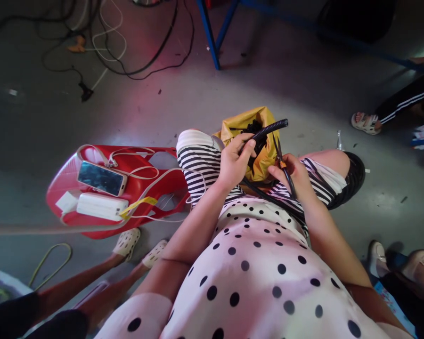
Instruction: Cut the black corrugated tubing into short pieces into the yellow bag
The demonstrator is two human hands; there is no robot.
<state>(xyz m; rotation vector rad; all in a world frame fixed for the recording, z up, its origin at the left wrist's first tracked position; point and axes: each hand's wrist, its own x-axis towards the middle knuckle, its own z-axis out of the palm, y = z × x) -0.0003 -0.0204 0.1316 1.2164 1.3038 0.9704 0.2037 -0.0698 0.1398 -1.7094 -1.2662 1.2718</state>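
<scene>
From the head view, a yellow bag [247,117] stands open between the knees, small black pieces [252,127] heaped inside. Over its mouth slants a black tube [272,127], closely ribbed, its end open. The left hand [235,157] is closed round it; the right hand [297,172] grips a scissor-like tool [282,165], orange at its middle, just beside.

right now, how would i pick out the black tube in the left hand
Find the yellow bag between the striped legs. Over its opening, the left hand holds the black tube. Its ribbed surface sets it apart from the pointed tool in the right hand.
</scene>
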